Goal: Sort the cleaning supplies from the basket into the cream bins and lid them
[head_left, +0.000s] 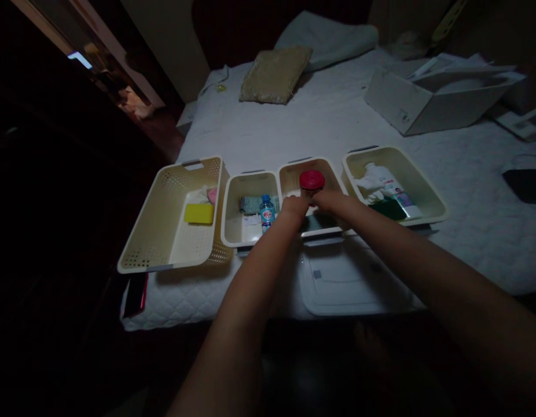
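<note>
Both my hands reach into the third cream bin [289, 169] from the left. There they meet at a jar with a red lid [312, 179]. My left hand [296, 205] is closed at the jar's near left side. Against its near right side, my right hand [327, 201] is closed too. Most of the fingertips and the jar's lower body are hidden behind the hands. A dark greenish item [316, 222], perhaps a folded cloth, lies at the near end of this bin. In the adjoining bin on the left, a blue-capped bottle [267, 213] stands beside a patterned cloth [250, 204].
A perforated basket [140, 231] at left holds a yellow sponge [199, 214]. The right bin [424, 179] contains a white bottle [381, 175] and a green pad [388, 209]. A translucent lid [352, 284] lies in front. Behind are a cushion [274, 74] and a white box [424, 107].
</note>
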Demonstrator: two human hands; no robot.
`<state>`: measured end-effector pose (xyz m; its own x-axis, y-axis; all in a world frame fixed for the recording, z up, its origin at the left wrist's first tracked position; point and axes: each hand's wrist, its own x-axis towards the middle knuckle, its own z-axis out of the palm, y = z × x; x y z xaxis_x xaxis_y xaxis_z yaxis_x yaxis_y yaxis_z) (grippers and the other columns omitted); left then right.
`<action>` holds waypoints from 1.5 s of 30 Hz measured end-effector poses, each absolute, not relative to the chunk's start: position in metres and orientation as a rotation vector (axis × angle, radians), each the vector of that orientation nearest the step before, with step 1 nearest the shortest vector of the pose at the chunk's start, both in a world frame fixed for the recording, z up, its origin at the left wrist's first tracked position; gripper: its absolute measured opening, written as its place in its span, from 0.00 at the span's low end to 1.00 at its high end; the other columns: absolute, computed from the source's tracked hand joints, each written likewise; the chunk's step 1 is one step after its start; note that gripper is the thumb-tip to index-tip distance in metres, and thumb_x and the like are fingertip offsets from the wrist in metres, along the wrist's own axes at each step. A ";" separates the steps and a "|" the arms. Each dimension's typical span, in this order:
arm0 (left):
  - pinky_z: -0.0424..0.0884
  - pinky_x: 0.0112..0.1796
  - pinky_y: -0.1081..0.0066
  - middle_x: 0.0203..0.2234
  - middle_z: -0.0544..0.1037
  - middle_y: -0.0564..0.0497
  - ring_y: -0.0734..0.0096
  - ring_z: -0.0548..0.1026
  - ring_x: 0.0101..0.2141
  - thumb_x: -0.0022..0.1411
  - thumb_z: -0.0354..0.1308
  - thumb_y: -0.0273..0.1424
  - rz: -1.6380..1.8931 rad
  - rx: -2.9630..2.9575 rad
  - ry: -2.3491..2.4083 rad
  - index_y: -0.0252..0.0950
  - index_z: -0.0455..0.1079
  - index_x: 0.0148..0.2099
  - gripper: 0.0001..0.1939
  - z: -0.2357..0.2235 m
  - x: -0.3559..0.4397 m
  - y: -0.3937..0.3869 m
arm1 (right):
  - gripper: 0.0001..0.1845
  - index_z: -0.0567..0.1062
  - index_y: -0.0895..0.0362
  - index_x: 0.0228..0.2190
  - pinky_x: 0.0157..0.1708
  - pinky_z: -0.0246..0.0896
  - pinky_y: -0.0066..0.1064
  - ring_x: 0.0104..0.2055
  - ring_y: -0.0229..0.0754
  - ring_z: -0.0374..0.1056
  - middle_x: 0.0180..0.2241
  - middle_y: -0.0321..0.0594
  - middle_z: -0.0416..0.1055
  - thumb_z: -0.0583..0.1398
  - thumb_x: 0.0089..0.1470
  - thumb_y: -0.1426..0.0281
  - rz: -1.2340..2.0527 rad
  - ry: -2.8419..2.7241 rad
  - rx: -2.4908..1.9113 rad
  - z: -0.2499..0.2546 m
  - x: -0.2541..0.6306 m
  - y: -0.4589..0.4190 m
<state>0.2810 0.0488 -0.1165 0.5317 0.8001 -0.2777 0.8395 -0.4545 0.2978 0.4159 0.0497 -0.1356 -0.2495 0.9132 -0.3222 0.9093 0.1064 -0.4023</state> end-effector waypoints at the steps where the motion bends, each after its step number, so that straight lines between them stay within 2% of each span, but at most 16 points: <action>1: 0.61 0.54 0.57 0.44 0.75 0.32 0.49 0.70 0.53 0.55 0.52 0.16 -0.098 2.418 1.335 0.27 0.74 0.39 0.12 -0.110 0.277 0.047 | 0.12 0.79 0.62 0.36 0.45 0.64 0.41 0.45 0.57 0.72 0.41 0.58 0.76 0.62 0.47 0.76 0.742 -2.401 -2.002 -0.125 0.413 0.048; 3: 0.60 0.55 0.59 0.45 0.74 0.32 0.52 0.69 0.53 0.57 0.50 0.16 0.003 2.524 1.306 0.27 0.73 0.42 0.14 -0.098 0.265 0.043 | 0.13 0.79 0.63 0.39 0.45 0.64 0.37 0.46 0.55 0.72 0.43 0.59 0.76 0.61 0.50 0.73 0.568 -2.495 -2.116 -0.106 0.405 0.042; 6: 0.60 0.54 0.60 0.46 0.73 0.32 0.55 0.68 0.52 0.61 0.45 0.17 0.115 2.681 1.318 0.25 0.71 0.47 0.16 -0.085 0.240 0.039 | 0.16 0.78 0.66 0.42 0.43 0.64 0.38 0.45 0.55 0.72 0.42 0.61 0.75 0.56 0.55 0.71 0.331 -2.523 -2.106 -0.085 0.390 0.031; 10: 0.62 0.52 0.60 0.47 0.72 0.33 0.55 0.69 0.51 0.63 0.44 0.20 -0.021 2.838 1.525 0.23 0.68 0.51 0.17 -0.070 0.194 0.030 | 0.19 0.76 0.67 0.44 0.42 0.63 0.39 0.46 0.55 0.71 0.45 0.60 0.74 0.51 0.58 0.73 0.040 -2.563 -1.977 -0.070 0.367 0.019; 17: 0.63 0.52 0.62 0.47 0.73 0.35 0.56 0.70 0.51 0.65 0.42 0.24 -0.218 2.797 1.801 0.25 0.67 0.51 0.17 -0.048 0.109 0.009 | 0.19 0.71 0.65 0.48 0.43 0.62 0.35 0.46 0.50 0.70 0.48 0.57 0.71 0.50 0.61 0.69 -0.146 -2.589 -1.747 -0.039 0.301 0.013; 21: 0.60 0.55 0.63 0.51 0.72 0.35 0.58 0.69 0.53 0.66 0.41 0.25 -0.241 2.631 1.948 0.25 0.66 0.52 0.19 -0.049 0.066 -0.002 | 0.18 0.71 0.64 0.48 0.44 0.62 0.35 0.48 0.49 0.68 0.48 0.56 0.71 0.50 0.60 0.70 -0.170 -2.573 -1.646 -0.031 0.245 0.012; 24: 0.63 0.52 0.63 0.50 0.72 0.36 0.57 0.70 0.52 0.66 0.43 0.27 -0.261 2.508 2.053 0.25 0.66 0.52 0.18 -0.060 0.037 -0.011 | 0.17 0.72 0.65 0.46 0.45 0.61 0.35 0.47 0.50 0.69 0.47 0.56 0.71 0.51 0.60 0.72 -0.148 -2.602 -1.533 -0.037 0.204 0.013; 30: 0.67 0.48 0.66 0.48 0.73 0.36 0.58 0.73 0.49 0.65 0.45 0.34 -0.237 2.256 2.212 0.25 0.65 0.53 0.21 -0.088 0.004 -0.010 | 0.17 0.71 0.65 0.47 0.47 0.60 0.34 0.49 0.48 0.68 0.48 0.55 0.71 0.50 0.61 0.72 -0.100 -2.693 -1.401 -0.067 0.147 0.023; 34: 0.66 0.49 0.67 0.49 0.73 0.36 0.59 0.72 0.50 0.64 0.46 0.33 -0.182 2.209 2.233 0.25 0.64 0.53 0.20 -0.101 -0.005 0.007 | 0.16 0.72 0.65 0.46 0.50 0.59 0.33 0.50 0.47 0.67 0.47 0.54 0.71 0.50 0.59 0.75 -0.099 -2.745 -1.352 -0.083 0.131 0.038; 40: 0.64 0.52 0.66 0.50 0.72 0.37 0.59 0.71 0.51 0.64 0.48 0.32 -0.186 2.191 2.199 0.26 0.65 0.53 0.19 -0.114 -0.020 0.027 | 0.17 0.71 0.68 0.47 0.50 0.58 0.36 0.51 0.50 0.66 0.48 0.58 0.70 0.52 0.60 0.71 -0.103 -2.769 -1.363 -0.091 0.126 0.064; 45: 0.65 0.51 0.64 0.50 0.72 0.36 0.57 0.71 0.51 0.64 0.47 0.31 -0.209 2.144 2.229 0.25 0.64 0.53 0.19 -0.121 -0.032 0.041 | 0.18 0.71 0.67 0.47 0.47 0.60 0.35 0.49 0.50 0.68 0.47 0.57 0.70 0.53 0.60 0.69 -0.024 -2.801 -1.433 -0.095 0.122 0.078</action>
